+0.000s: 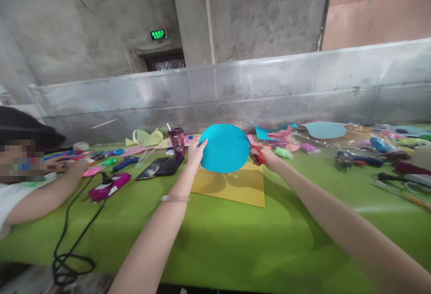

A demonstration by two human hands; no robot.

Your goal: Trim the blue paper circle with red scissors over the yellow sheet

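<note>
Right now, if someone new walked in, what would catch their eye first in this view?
Probably the bright blue disc near the middle, held at its left edge by the left hand, with red-handled scissors in the right hand by its right edge. Below it, a yellow sheet stands out on the green table. Higher up, a green exit sign glows against the grey wall.

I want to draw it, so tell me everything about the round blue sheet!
The blue sheet is thin, smooth and plain, with a rounded outline, perhaps card or foam. The left hand grips its left edge, thumb in front. At its right edge the right hand holds red-handled scissors; whether the blades touch it is unclear. It is held up, facing us, over a yellow sheet.
</note>
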